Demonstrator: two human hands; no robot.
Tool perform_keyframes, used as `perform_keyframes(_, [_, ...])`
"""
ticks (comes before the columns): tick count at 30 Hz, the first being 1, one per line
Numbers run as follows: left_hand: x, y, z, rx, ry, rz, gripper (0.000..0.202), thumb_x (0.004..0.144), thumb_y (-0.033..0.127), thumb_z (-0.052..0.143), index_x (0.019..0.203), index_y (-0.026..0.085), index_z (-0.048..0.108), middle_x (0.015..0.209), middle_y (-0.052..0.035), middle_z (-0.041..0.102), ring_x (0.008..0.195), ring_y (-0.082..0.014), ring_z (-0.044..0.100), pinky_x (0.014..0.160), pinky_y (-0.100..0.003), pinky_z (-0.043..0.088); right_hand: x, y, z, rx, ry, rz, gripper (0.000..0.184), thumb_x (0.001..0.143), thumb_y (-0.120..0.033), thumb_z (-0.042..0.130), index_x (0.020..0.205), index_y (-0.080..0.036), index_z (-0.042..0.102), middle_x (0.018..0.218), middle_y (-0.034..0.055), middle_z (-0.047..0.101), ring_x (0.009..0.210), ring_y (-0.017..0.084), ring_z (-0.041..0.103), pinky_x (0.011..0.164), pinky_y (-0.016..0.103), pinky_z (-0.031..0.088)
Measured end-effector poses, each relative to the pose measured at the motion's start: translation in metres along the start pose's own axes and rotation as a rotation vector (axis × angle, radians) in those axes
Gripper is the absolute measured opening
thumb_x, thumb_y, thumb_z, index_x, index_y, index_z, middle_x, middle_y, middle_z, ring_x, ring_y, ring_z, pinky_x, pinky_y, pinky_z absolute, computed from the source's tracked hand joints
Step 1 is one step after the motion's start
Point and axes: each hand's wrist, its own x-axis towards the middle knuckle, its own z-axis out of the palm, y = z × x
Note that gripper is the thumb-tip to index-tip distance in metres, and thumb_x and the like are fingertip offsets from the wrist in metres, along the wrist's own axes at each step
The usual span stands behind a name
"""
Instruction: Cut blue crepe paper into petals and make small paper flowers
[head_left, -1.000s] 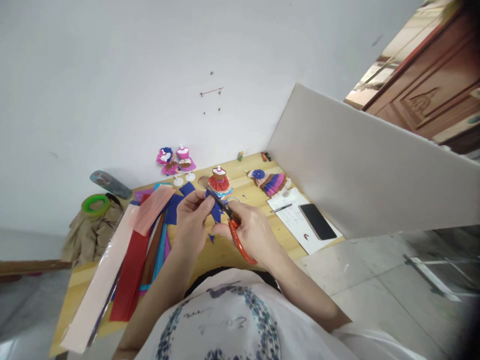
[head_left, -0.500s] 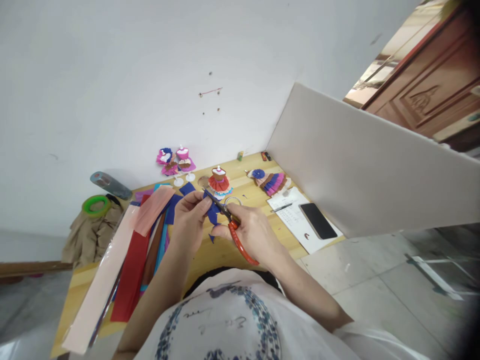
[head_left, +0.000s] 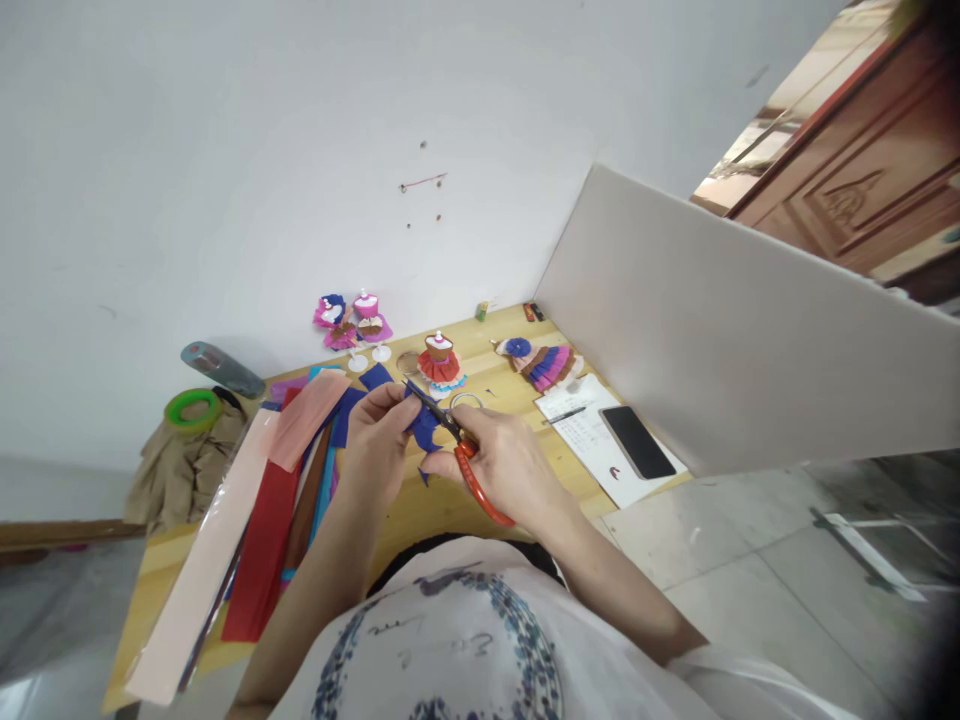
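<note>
Left hand (head_left: 377,432): pinching blue paper (head_left: 427,436).
Right hand (head_left: 508,458): wrapped round scissors (head_left: 465,458) at red handle.
Blue paper: above worktop (head_left: 409,512), beside blades; probably light, soft, easily torn; best pinched by edge.

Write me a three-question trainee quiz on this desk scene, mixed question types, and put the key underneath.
1. Multiple choice: what does the left hand pinch?
A) a red strip
B) a blue piece
C) the pen
2. True or false: the right hand holds scissors.
3. Fill in the missing word: the phone lies on a sheet of white ____.

Key: 1. B; 2. true; 3. paper.
</note>
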Motion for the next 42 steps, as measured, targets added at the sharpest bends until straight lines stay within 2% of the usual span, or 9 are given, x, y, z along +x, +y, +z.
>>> perform_keyframes(6, [-0.006,0.004,0.003,0.090,-0.025,-0.060,0.025,0.053,0.028,0.087,0.062,0.015,0.067,0.061,0.0003,0.064,0.058,-0.0086,0.056,0.055,-0.019,0.043,0.001,-0.003,0.000,-0.032,0.017,-0.010,0.043,0.082,-0.062,0.063,0.084,-0.018,0.060,0.070,0.0018,0.057,0.056,0.015,0.048,0.055,0.025,0.030])
perform_keyframes(11, [-0.009,0.003,0.005,0.086,-0.023,-0.067,0.024,0.054,0.030,0.086,0.060,0.017,0.067,0.061,0.0015,0.063,0.059,-0.0093,0.056,0.059,-0.021,0.044,0.001,-0.001,0.003,-0.034,0.019,-0.007,0.043,0.083,-0.060,0.062,0.088,-0.018,0.062,0.068,0.0018,0.057,0.055,0.015,0.048,0.055,0.025,0.030])
perform_keyframes(16, [-0.010,0.004,0.007,0.060,0.002,-0.082,0.026,0.050,0.029,0.088,0.060,0.017,0.068,0.061,0.0010,0.064,0.057,-0.0089,0.055,0.056,-0.020,0.044,0.002,0.001,0.006,-0.024,0.028,-0.008,0.046,0.083,-0.064,0.061,0.085,-0.018,0.062,0.065,0.0016,0.057,0.054,0.016,0.048,0.055,0.025,0.031])
perform_keyframes(30, [-0.013,0.001,0.008,0.046,0.033,-0.050,0.029,0.052,0.032,0.089,0.062,0.016,0.066,0.061,0.0012,0.064,0.054,-0.0083,0.055,0.054,-0.019,0.044,0.002,0.003,0.009,0.018,0.039,-0.016,0.054,0.084,-0.070,0.053,0.086,-0.018,0.063,0.059,0.0006,0.053,0.051,0.015,0.046,0.054,0.024,0.031])
perform_keyframes(34, [-0.013,0.001,0.008,0.066,0.021,-0.035,0.030,0.053,0.033,0.089,0.061,0.015,0.066,0.058,0.0020,0.063,0.051,-0.0064,0.052,0.051,-0.018,0.041,0.002,0.003,0.010,0.021,0.047,-0.014,0.053,0.084,-0.069,0.054,0.086,-0.017,0.063,0.059,0.0005,0.053,0.050,0.014,0.045,0.053,0.024,0.030])
perform_keyframes(42, [-0.010,0.000,0.006,0.030,0.037,-0.070,0.031,0.052,0.031,0.090,0.063,0.015,0.066,0.061,0.0015,0.065,0.055,-0.0077,0.058,0.055,-0.018,0.046,0.001,0.002,0.010,0.093,0.048,-0.007,0.044,0.086,-0.060,0.060,0.076,-0.018,0.060,0.055,-0.0023,0.048,0.047,0.012,0.039,0.051,0.023,0.029])
